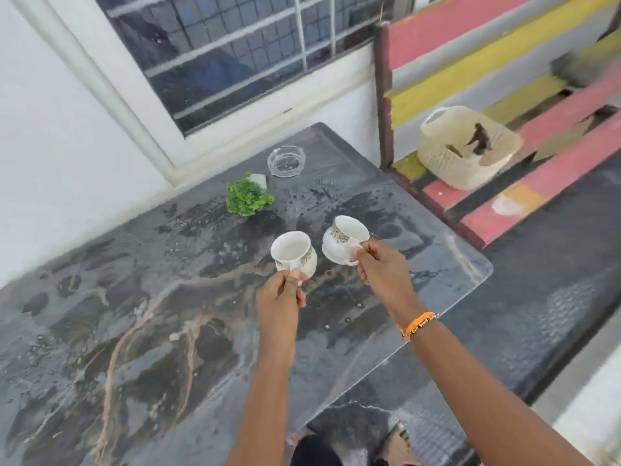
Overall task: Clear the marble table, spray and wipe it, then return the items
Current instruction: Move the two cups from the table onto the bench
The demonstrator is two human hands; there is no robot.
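The dark marble table [141, 331] fills the lower left, its top glossy with wet-looking streaks. My left hand [282, 294] pinches the handle of a white cup with gold trim [294, 252], held upright just above the table's middle. My right hand [379, 270] grips the handle of a second white cup [344, 238], which is tilted toward the left. A small green plant in a white pot [248, 195] and a clear glass ashtray [285, 161] stand at the far end of the table.
A striped pink, yellow and grey bench [524, 196] stands to the right of the table, with a cream woven basket [467, 149] on its seat. A window [235, 52] and white wall lie behind. Dark floor shows at the lower right.
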